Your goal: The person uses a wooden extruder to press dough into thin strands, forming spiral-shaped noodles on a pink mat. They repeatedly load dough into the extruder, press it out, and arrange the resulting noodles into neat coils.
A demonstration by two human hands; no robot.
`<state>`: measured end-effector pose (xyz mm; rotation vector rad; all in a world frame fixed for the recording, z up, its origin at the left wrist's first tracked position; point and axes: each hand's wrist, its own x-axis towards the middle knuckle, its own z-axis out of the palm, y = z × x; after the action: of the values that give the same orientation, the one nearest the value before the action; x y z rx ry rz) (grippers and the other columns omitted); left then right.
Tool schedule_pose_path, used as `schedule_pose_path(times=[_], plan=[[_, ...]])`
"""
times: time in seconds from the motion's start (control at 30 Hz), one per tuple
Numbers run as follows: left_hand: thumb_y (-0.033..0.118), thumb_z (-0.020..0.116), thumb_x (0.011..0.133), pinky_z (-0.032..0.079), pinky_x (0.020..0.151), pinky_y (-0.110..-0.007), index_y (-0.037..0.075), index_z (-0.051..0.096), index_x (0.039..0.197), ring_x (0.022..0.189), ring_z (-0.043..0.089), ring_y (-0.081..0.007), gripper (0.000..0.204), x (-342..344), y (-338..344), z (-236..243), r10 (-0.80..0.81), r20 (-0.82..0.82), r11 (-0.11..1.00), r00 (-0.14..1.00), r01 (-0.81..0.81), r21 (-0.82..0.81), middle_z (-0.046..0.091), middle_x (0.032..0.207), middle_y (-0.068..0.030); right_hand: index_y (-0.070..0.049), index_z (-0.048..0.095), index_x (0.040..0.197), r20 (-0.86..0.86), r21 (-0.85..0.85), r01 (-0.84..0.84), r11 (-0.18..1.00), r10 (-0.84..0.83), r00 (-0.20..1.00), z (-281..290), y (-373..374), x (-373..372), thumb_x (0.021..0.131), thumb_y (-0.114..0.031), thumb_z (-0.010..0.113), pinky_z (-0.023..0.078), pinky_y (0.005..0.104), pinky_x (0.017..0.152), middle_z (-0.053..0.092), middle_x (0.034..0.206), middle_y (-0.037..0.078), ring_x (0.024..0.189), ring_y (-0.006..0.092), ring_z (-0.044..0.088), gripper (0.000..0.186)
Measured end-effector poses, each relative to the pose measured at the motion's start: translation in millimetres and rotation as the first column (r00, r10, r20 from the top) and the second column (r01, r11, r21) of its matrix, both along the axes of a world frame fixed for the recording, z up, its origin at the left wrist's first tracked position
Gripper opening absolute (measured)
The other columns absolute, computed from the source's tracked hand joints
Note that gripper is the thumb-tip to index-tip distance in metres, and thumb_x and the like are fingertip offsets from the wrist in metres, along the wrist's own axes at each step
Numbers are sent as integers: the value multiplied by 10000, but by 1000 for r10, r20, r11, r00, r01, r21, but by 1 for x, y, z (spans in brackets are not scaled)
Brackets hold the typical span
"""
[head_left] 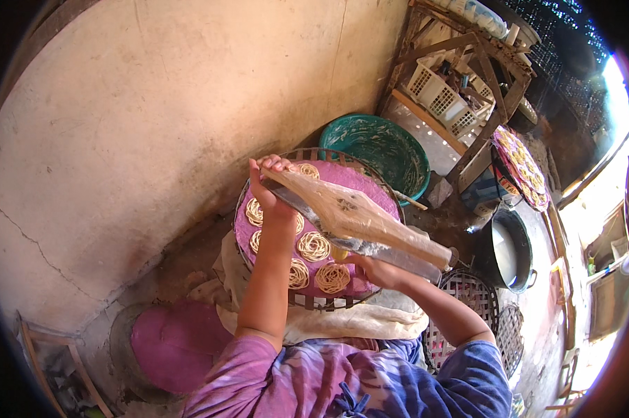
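A long wooden lever press (pixel 356 209) with two arms, worn and smeared with pale paste, lies slantwise over a round woven tray (pixel 314 304). At its far left end, the fingers of my left hand (pixel 271 180) wrap over both arms. My right hand (pixel 377 270) is closed against the lower arm, nearer to me; the press partly hides its fingers. A yellowish piece (pixel 339 253) shows beside its thumb. Pink cloth (pixel 359 188) lines the tray. Several coiled nests of pale strands (pixel 314 246) rest on the cloth, some partly covered by my left forearm and the press.
Beyond the tray stands a green basin (pixel 405 150) with pale smears. A dark pot (pixel 510 249) and another pink-lined tray of nests (pixel 520 167) are at right. A white crate (pixel 443 97) sits on a wooden rack. Pink cloth (pixel 178 345) covers something round at lower left.
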<state>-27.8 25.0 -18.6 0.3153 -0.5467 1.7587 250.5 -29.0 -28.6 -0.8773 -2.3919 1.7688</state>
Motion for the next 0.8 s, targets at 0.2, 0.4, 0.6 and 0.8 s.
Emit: schedule_pose_path(times=[0.2,0.4,0.6,0.8], plan=[[491,451,957,487,746,-374,132,592,752,679,590,-166,437,4,-6,44,-74,-105,997,992,75,6,587,698,3,-28,395,1383,-129,-520,96,849,-189,974,75,9,26,981,-509,338,542,388,798,635,1105,198,920,280,660,630],[640,439,890,438,739,-404,116,567,737,698,558,-221,560,66,16,20,-145,-193,931,970,67,-358,561,701,-32,-29,529,1181,261,-473,390,790,-297,919,118,12,79,965,-642,200,514,273,550,635,794,123,626,157,618,728],[555,500,894,451,745,-372,135,587,765,711,571,-186,448,77,30,-8,-90,-211,951,973,21,-309,559,723,2,-52,583,1082,435,-190,566,803,-447,781,120,-1,66,947,-667,248,484,277,498,593,708,86,535,126,563,713],[589,403,922,432,725,-400,104,530,744,681,532,-237,532,88,25,13,-167,-77,915,983,125,-384,527,702,-50,-22,628,1030,429,-134,528,839,-431,794,153,-8,75,942,-671,284,474,268,467,597,653,57,505,120,562,740]])
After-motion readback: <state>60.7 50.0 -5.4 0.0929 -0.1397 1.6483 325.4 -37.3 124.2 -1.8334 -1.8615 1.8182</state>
